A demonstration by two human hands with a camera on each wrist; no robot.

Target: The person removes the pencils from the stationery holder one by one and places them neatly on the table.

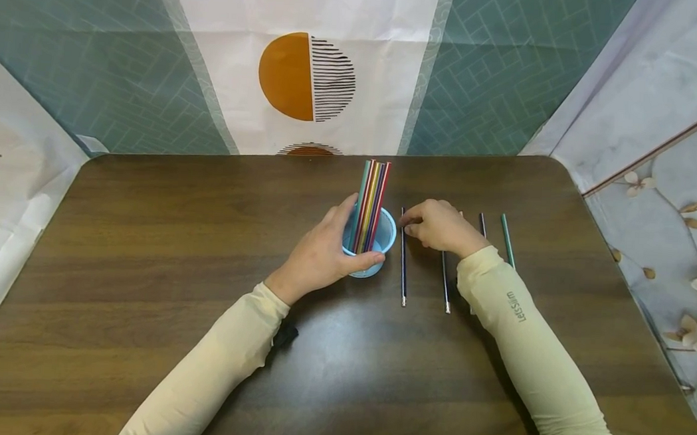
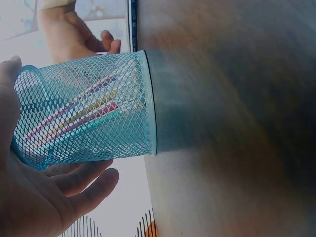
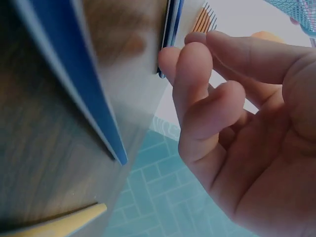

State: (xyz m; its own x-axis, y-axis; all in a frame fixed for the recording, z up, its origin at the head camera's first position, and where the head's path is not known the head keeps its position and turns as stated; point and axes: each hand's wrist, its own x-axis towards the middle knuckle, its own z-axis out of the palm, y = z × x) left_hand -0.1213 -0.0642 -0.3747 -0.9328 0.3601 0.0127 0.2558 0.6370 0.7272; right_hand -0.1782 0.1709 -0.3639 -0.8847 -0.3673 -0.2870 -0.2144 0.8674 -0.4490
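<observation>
My left hand grips a light blue mesh pencil cup, with the thumb on one side and the fingers round the other. Several colored pencils stand leaning together inside the cup, and they show through its mesh in the left wrist view. To the right of the cup, a dark blue pencil lies on the table. Close above its far end is my right hand, fingers loosely bent with no object between them. In the right wrist view its fingertips overlap that pencil.
Further right on the wooden table lie a dark pencil with a metal end, a purple pencil and a green pencil, partly covered by my right arm. A patterned curtain hangs along the far table edge.
</observation>
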